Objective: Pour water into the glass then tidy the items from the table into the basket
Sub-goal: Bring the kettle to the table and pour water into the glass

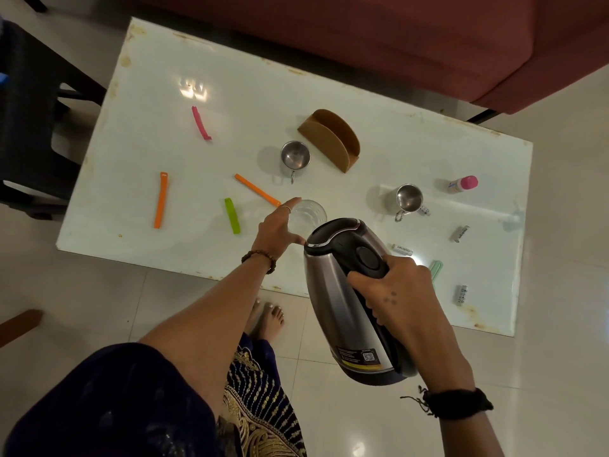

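Right hand [400, 291] grasps kettle [349, 301] by its black handle, spout tipped over glass [308, 215] | left hand [278, 227] steadies glass on desk [158, 133], fingers around its side | kettle: likely heavy, smooth steel; glass: fragile, slippery, water level unclear | two steel cups [295, 156] look empty | basket not in view

Warm, dim indoor light is falling from overhead, throwing a bright glare patch on the glossy white bench [230, 133] and soft shadows beside the cups, while the wide lens is bending the bench edges and the dark corners are losing detail.
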Available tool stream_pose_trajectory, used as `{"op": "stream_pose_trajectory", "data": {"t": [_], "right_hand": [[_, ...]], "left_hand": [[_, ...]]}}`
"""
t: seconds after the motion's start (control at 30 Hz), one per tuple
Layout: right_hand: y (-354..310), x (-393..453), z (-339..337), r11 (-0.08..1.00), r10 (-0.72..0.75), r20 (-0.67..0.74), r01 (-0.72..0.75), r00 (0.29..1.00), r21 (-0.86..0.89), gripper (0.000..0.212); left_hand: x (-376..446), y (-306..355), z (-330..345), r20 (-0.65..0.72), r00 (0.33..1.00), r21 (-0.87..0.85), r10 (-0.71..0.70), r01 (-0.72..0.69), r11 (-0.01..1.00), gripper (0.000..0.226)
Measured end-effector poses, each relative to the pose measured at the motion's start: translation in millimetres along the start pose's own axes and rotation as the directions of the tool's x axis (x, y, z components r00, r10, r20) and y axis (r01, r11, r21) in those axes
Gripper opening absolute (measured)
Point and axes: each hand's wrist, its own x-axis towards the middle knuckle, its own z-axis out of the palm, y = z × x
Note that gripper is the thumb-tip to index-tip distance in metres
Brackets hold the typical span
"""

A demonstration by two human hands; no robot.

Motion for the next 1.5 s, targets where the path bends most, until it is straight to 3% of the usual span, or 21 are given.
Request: {"op": "stream_pose_trajectory", "data": {"t": [1.5], "right_hand": [[-3.1,7.9,0.4,0.999,0.033,0.031,-0.033,0.999,0.017,0.026]], "left_hand": [[0.7,-1.4,-0.6,-0.008,1.0,-0.011,-0.002,0.002,1.0,0.087]]}}
